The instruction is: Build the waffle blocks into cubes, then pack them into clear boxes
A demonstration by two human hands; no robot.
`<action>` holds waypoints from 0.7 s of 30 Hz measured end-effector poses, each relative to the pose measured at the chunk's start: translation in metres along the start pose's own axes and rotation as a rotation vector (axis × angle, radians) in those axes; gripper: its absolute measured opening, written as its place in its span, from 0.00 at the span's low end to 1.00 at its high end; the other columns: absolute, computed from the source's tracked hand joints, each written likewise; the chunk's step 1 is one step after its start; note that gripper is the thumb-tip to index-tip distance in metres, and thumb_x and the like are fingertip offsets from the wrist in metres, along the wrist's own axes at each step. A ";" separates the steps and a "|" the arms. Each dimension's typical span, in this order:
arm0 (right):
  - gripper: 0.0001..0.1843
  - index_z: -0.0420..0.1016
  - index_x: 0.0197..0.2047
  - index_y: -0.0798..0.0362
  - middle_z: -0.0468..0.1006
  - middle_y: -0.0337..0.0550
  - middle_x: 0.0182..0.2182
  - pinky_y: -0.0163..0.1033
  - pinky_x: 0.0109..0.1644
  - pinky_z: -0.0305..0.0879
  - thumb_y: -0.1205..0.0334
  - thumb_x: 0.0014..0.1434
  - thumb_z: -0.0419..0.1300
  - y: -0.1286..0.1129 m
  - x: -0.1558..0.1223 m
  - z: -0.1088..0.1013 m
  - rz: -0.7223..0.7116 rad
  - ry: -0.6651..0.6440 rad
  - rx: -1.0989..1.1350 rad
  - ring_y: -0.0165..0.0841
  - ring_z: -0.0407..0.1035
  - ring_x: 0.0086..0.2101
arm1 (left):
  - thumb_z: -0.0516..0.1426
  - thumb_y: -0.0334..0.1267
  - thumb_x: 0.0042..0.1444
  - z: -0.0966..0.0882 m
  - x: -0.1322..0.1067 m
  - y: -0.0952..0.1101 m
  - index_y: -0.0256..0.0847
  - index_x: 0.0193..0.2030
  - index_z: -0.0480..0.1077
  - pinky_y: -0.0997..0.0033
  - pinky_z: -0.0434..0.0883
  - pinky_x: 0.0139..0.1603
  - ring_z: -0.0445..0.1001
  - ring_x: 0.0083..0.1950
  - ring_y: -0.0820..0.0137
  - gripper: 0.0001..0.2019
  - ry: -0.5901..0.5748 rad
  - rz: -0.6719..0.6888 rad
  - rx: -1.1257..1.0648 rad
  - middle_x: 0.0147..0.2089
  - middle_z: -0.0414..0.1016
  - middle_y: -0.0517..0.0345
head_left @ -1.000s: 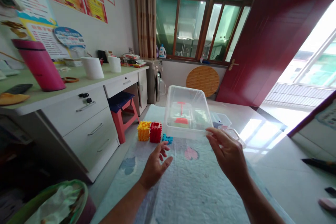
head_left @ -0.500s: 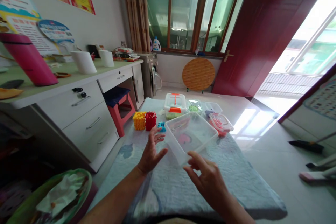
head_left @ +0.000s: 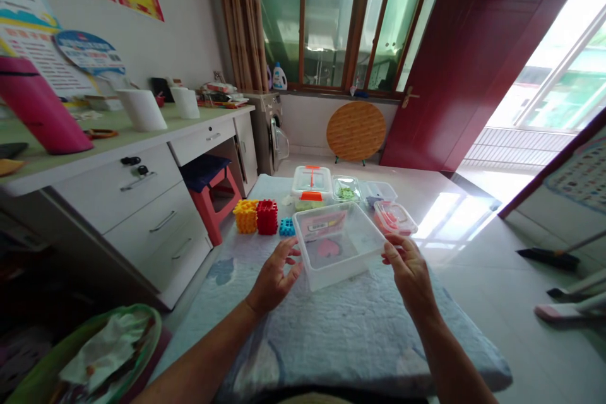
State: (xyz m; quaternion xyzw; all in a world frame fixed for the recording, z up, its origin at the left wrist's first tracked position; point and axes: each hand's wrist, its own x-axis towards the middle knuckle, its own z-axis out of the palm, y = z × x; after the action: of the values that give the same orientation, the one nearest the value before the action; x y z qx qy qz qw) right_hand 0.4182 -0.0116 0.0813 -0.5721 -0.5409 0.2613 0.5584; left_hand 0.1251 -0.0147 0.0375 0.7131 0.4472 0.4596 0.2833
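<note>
A clear plastic box (head_left: 331,265) without a lid rests on the pale blue mat (head_left: 350,334) in front of me. My left hand (head_left: 275,276) is at its left wall with fingers spread, the fingertips touching or nearly touching it. My right hand (head_left: 411,273) is at the box's right corner, fingers stretched out, fingertips at the rim. Neither hand wraps round the box. Behind the box stand a yellow block cube (head_left: 246,215), a red block cube (head_left: 267,216) and a small blue block (head_left: 286,227).
Several lidded clear containers (head_left: 311,185) with coloured pieces sit at the mat's far end. A white desk with drawers (head_left: 142,202) and a red stool (head_left: 214,196) are on the left. A green bin (head_left: 89,353) is near left. Brooms (head_left: 549,259) lie on the right floor.
The clear box came down from the air, where my right hand held it up, onto the mat. My right hand let go and moved to its right side. My view tilted downward.
</note>
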 end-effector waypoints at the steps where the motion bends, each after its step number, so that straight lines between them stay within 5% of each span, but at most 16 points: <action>1: 0.22 0.72 0.45 0.54 0.74 0.44 0.36 0.42 0.37 0.71 0.44 0.56 0.59 -0.002 -0.004 -0.001 0.013 -0.004 0.026 0.33 0.70 0.30 | 0.53 0.37 0.58 0.001 -0.001 0.004 0.41 0.61 0.58 0.63 0.74 0.46 0.72 0.49 0.65 0.24 -0.012 -0.018 0.009 0.60 0.65 0.46; 6: 0.24 0.71 0.43 0.54 0.75 0.40 0.29 0.40 0.35 0.70 0.45 0.51 0.65 -0.019 -0.020 -0.011 0.123 -0.036 0.136 0.33 0.70 0.27 | 0.52 0.32 0.54 0.002 -0.006 0.027 0.42 0.63 0.57 0.68 0.74 0.40 0.73 0.43 0.69 0.28 -0.036 -0.141 0.058 0.56 0.68 0.49; 12: 0.23 0.71 0.42 0.54 0.75 0.38 0.24 0.38 0.34 0.69 0.46 0.50 0.66 -0.028 -0.033 -0.021 0.198 -0.087 0.140 0.33 0.71 0.27 | 0.51 0.31 0.55 -0.004 -0.014 0.041 0.42 0.61 0.60 0.67 0.73 0.44 0.72 0.44 0.68 0.25 -0.008 -0.146 0.075 0.54 0.68 0.51; 17: 0.21 0.72 0.40 0.53 0.72 0.36 0.24 0.36 0.32 0.69 0.47 0.49 0.67 -0.025 -0.038 -0.030 0.175 -0.181 0.137 0.31 0.70 0.25 | 0.52 0.31 0.54 -0.018 -0.019 0.036 0.42 0.61 0.61 0.68 0.74 0.42 0.74 0.40 0.70 0.25 -0.121 -0.164 0.039 0.54 0.71 0.51; 21: 0.21 0.72 0.41 0.54 0.74 0.38 0.22 0.38 0.31 0.69 0.46 0.51 0.63 -0.008 -0.021 -0.046 0.134 -0.126 0.020 0.32 0.69 0.24 | 0.50 0.29 0.55 -0.042 0.007 0.019 0.39 0.52 0.69 0.65 0.72 0.50 0.75 0.45 0.66 0.18 -0.095 -0.092 0.207 0.47 0.75 0.52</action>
State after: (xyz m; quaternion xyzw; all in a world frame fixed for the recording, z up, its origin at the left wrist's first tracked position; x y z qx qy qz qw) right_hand 0.4514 -0.0483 0.0930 -0.5838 -0.5326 0.3391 0.5104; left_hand 0.0953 -0.0167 0.0732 0.7381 0.5106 0.3632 0.2501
